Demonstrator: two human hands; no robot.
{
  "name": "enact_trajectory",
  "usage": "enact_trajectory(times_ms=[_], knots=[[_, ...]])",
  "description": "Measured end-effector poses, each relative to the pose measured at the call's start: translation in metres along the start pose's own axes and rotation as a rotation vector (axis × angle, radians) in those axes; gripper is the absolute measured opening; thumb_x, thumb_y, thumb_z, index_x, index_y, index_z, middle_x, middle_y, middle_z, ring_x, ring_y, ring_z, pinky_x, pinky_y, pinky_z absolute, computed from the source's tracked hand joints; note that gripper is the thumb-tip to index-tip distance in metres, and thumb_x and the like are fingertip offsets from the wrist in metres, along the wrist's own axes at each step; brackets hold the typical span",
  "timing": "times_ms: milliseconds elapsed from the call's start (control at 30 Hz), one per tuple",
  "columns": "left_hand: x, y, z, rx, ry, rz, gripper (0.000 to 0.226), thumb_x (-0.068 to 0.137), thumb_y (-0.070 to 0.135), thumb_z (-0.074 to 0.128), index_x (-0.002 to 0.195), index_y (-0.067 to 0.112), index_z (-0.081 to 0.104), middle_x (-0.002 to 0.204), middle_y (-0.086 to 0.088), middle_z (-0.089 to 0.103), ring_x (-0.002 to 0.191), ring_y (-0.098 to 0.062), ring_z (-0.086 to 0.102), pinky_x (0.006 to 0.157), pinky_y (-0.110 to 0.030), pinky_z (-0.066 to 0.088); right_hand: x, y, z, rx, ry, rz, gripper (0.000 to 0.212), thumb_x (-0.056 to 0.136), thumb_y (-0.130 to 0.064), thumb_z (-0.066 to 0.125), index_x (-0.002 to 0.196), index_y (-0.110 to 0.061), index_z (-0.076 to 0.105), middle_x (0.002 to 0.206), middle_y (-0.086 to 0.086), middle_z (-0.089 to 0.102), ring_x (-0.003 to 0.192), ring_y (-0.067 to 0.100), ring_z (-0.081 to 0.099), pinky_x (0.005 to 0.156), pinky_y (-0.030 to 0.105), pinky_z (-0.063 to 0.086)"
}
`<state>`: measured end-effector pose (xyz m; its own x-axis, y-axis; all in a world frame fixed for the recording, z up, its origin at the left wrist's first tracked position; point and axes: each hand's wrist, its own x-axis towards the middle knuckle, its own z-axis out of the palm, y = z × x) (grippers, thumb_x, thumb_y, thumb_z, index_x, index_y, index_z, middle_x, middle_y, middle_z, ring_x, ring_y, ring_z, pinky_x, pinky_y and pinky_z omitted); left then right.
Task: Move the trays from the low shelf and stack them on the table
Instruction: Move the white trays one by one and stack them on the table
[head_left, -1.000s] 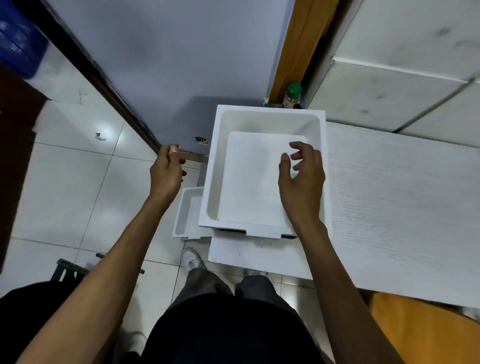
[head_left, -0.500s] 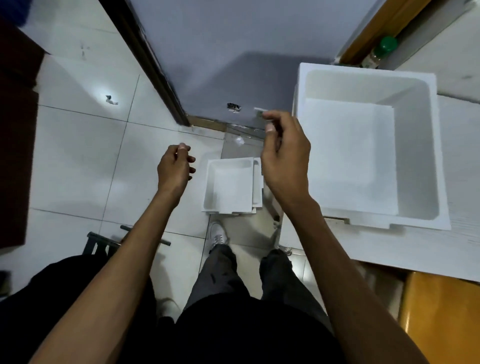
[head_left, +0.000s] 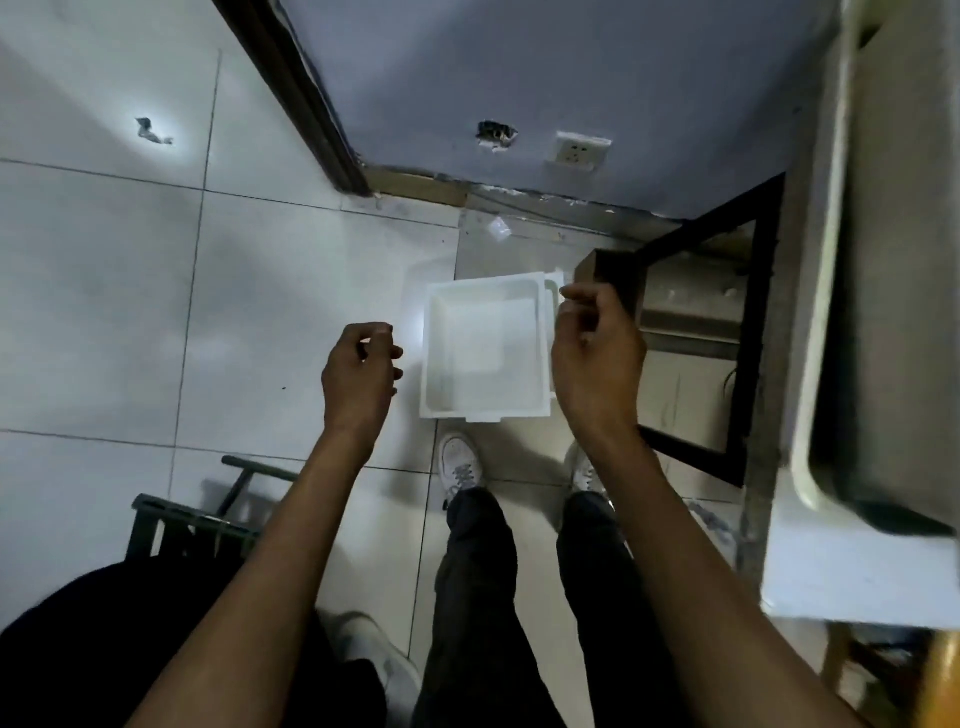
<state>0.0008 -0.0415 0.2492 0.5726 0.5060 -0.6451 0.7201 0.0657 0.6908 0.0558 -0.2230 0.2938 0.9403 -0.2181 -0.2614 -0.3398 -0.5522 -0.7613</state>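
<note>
A white square tray (head_left: 485, 353) lies low down in front of my feet, with the edge of a second white tray (head_left: 551, 291) showing under its right side. My left hand (head_left: 361, 374) hovers just left of the tray, fingers loosely curled and holding nothing. My right hand (head_left: 595, 358) hovers at the tray's right edge, fingers curled, also holding nothing. Neither hand touches the tray. At the far right, another white tray (head_left: 815, 364) sits on the white table (head_left: 841, 582), seen from its side.
A black metal frame (head_left: 743, 332) stands under the table, right of the low trays. A dark rack (head_left: 192, 514) lies on the tiled floor at lower left. The wall ahead has a socket (head_left: 576, 150). My shoes (head_left: 460, 462) stand just behind the tray.
My view has swung down and left from the table to the floor. My right hand left the tray on the table and came down beside the low tray; my left hand came lower too.
</note>
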Motion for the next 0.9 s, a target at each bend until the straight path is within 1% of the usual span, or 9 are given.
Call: enact_trajectory(times_ms=[100, 233, 367, 567, 633, 700, 733, 800, 900], knots=[[0.036, -0.046, 0.015, 0.024, -0.022, -0.015, 0.019, 0.099, 0.025, 0.047, 0.109, 0.019, 0.063, 0.094, -0.001, 0.068, 0.073, -0.016, 0.063, 0.068, -0.031, 0.049, 0.014, 0.045, 0.036, -0.017, 0.035, 0.05, 0.016, 0.096, -0.014, 0.051, 0.106, -0.019, 0.062, 0.099, -0.001, 0.064, 0.085, 0.002, 0.059, 0.08, 0.037, 0.054], [0.075, -0.102, 0.029, 0.068, -0.048, -0.061, 0.019, 0.099, 0.022, 0.048, 0.108, 0.018, 0.064, 0.095, -0.004, 0.069, 0.072, -0.018, 0.063, 0.069, -0.032, 0.048, 0.028, 0.101, 0.082, -0.032, 0.022, 0.139, 0.017, 0.096, -0.015, 0.051, 0.106, -0.021, 0.062, 0.099, -0.003, 0.063, 0.09, 0.005, 0.06, 0.081, 0.041, 0.054], [0.111, -0.145, 0.045, 0.088, -0.085, -0.073, 0.021, 0.1, 0.023, 0.048, 0.11, 0.018, 0.064, 0.095, -0.002, 0.069, 0.074, -0.019, 0.063, 0.068, -0.033, 0.049, 0.047, 0.158, 0.113, -0.091, 0.027, 0.154, 0.019, 0.095, -0.014, 0.05, 0.108, -0.02, 0.062, 0.099, -0.002, 0.064, 0.095, 0.011, 0.059, 0.087, 0.04, 0.051], [0.17, -0.198, 0.095, 0.103, -0.107, -0.071, 0.021, 0.1, 0.023, 0.047, 0.11, 0.017, 0.065, 0.095, -0.004, 0.068, 0.074, -0.02, 0.061, 0.07, -0.033, 0.05, 0.083, 0.24, 0.15, -0.215, 0.058, 0.109, 0.02, 0.095, -0.012, 0.05, 0.11, -0.017, 0.062, 0.101, 0.0, 0.064, 0.096, 0.015, 0.061, 0.085, 0.034, 0.051], [0.191, -0.213, 0.112, 0.112, -0.114, -0.07, 0.018, 0.099, 0.024, 0.049, 0.106, 0.02, 0.065, 0.1, -0.006, 0.068, 0.079, -0.022, 0.062, 0.079, -0.038, 0.051, 0.095, 0.26, 0.161, -0.24, 0.055, 0.112, 0.021, 0.095, -0.014, 0.05, 0.113, -0.017, 0.061, 0.105, 0.001, 0.062, 0.098, 0.014, 0.06, 0.082, 0.027, 0.049], [0.211, -0.228, 0.128, 0.161, -0.097, -0.055, 0.015, 0.098, 0.026, 0.051, 0.104, 0.023, 0.064, 0.105, -0.005, 0.067, 0.093, -0.026, 0.063, 0.091, -0.043, 0.05, 0.106, 0.278, 0.169, -0.285, 0.041, 0.11, 0.023, 0.096, -0.016, 0.051, 0.118, -0.018, 0.058, 0.112, 0.001, 0.06, 0.101, 0.013, 0.058, 0.081, 0.023, 0.046], [0.22, -0.235, 0.135, 0.217, -0.069, -0.034, 0.015, 0.097, 0.027, 0.052, 0.107, 0.021, 0.063, 0.108, -0.005, 0.066, 0.099, -0.027, 0.062, 0.093, -0.041, 0.049, 0.111, 0.286, 0.173, -0.305, 0.035, 0.101, 0.025, 0.095, -0.017, 0.052, 0.12, -0.017, 0.056, 0.115, 0.002, 0.059, 0.104, 0.014, 0.057, 0.083, 0.024, 0.047], [0.235, -0.246, 0.144, 0.332, 0.004, -0.007, 0.026, 0.097, 0.028, 0.055, 0.118, 0.015, 0.06, 0.115, -0.007, 0.064, 0.102, -0.027, 0.059, 0.089, -0.035, 0.045, 0.119, 0.302, 0.179, -0.333, 0.048, 0.08, 0.03, 0.094, -0.017, 0.056, 0.124, -0.016, 0.053, 0.12, 0.004, 0.056, 0.11, 0.018, 0.056, 0.09, 0.031, 0.049], [0.25, -0.26, 0.15, 0.328, 0.054, -0.073, 0.036, 0.096, 0.031, 0.056, 0.127, 0.015, 0.055, 0.117, -0.009, 0.064, 0.106, -0.03, 0.06, 0.094, -0.038, 0.046, 0.13, 0.325, 0.185, -0.373, 0.054, 0.109, 0.035, 0.092, -0.019, 0.058, 0.126, -0.012, 0.049, 0.122, 0.008, 0.057, 0.108, 0.022, 0.057, 0.09, 0.034, 0.05]])
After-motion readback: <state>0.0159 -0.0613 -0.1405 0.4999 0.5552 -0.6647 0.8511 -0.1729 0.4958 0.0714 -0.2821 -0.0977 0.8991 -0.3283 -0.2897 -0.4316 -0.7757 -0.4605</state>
